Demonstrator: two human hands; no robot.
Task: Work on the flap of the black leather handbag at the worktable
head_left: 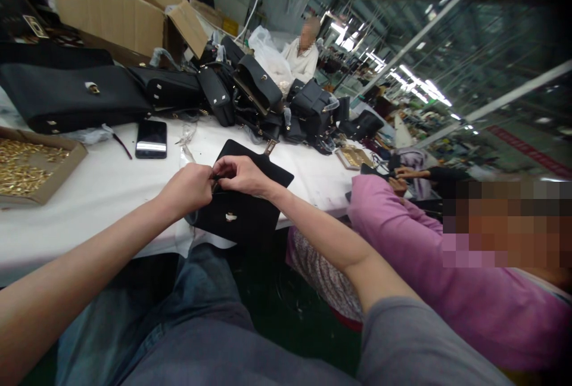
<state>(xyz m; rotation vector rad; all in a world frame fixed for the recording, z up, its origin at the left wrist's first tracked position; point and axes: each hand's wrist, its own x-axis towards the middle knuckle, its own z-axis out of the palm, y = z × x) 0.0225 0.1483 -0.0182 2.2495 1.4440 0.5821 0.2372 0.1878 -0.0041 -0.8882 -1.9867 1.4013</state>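
A black bag (pixel 241 213) lies at the front edge of the white-covered table, its flap folded back with a gold-coloured metal piece at the flap's tip. My left hand (pixel 195 186) is closed at the bag's left side, near its upper edge. Right beside it, my right hand (pixel 239 174) pinches at the same spot, thumb and forefinger together. What lies between the fingertips of both hands is too small and hidden to make out. A pale clasp part (pixel 230 217) sits on the bag's front.
A tray of small gold-coloured parts (pixel 40 171) is at the left, a phone (pixel 151 139) near it. Black bags (pixel 214 91) pile along the back before a cardboard box (pixel 111 11). A person in a pink sleeve (pixel 384 213) sits close at the right.
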